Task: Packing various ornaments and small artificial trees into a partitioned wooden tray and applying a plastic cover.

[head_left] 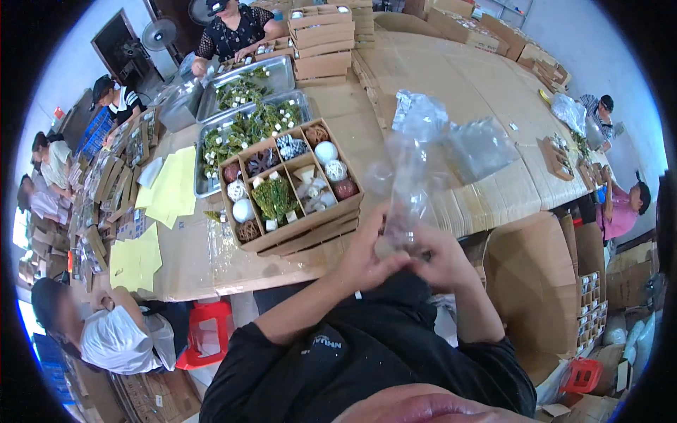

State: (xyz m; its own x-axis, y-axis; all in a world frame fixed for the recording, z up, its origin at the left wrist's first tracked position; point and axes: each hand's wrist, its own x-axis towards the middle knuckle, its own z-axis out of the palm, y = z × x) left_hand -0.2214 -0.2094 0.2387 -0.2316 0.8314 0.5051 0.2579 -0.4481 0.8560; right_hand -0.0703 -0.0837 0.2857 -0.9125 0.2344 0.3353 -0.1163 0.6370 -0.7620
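Observation:
In front of my body, my left hand (372,248) is closed on the lower end of a clear plastic bag (411,187). My right hand (443,259) grips the same end from the other side. The bag stands up away from me, its upper part blurred. A small pale round thing shows between my hands, too unclear to name. Left of them sits a divided cardboard box (303,224) stacked on others. Its compartments hold white balls (326,151), brown woven balls (247,230), green moss-like sprigs (273,197), dark pieces and pale shell-like pieces.
Metal trays (305,106) of green sprigs with white cubes lie behind the box. Yellow sheets (176,185) are at left, clear plastic bags (483,149) at right. Cardboard boxes (323,42) are stacked at the far side. Several people work around the cardboard-covered table (515,187); an open carton (529,282) stands right.

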